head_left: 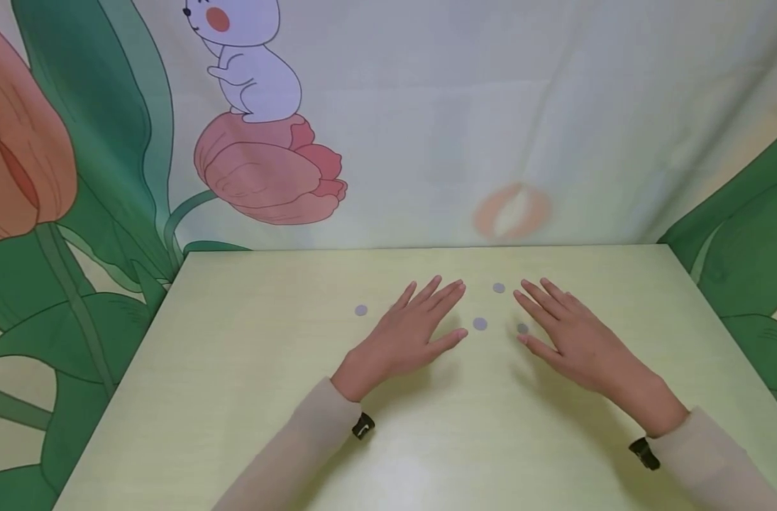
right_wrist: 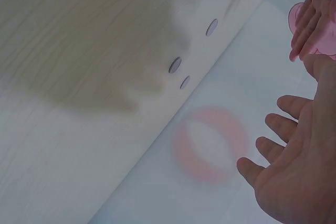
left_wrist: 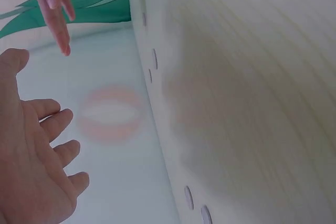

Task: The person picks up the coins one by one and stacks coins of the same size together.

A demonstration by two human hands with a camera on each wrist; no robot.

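Several small flat grey discs, coin-like, lie apart on the pale table. My left hand [head_left: 404, 333] hovers over the table with fingers extended and thumb spread, holding nothing. One disc [head_left: 360, 310] lies to its left, and another disc [head_left: 480, 323] just right of its thumb. My right hand [head_left: 576, 341] is also held above the surface, fingers extended and holding nothing. Near its thumb tip is a darker disc [head_left: 522, 328]; a farther disc [head_left: 499, 287] lies left of its fingertips. The left wrist view shows a pair of discs [left_wrist: 189, 198] low in the frame. Markings on the discs are too small to tell.
The pale wood-grain table [head_left: 235, 397] ends at a straight back edge. Behind it hangs a white cloth [head_left: 414, 142] printed with tulips, leaves and a white animal. Both sleeves [head_left: 292, 447] have a small black item at the cuff.
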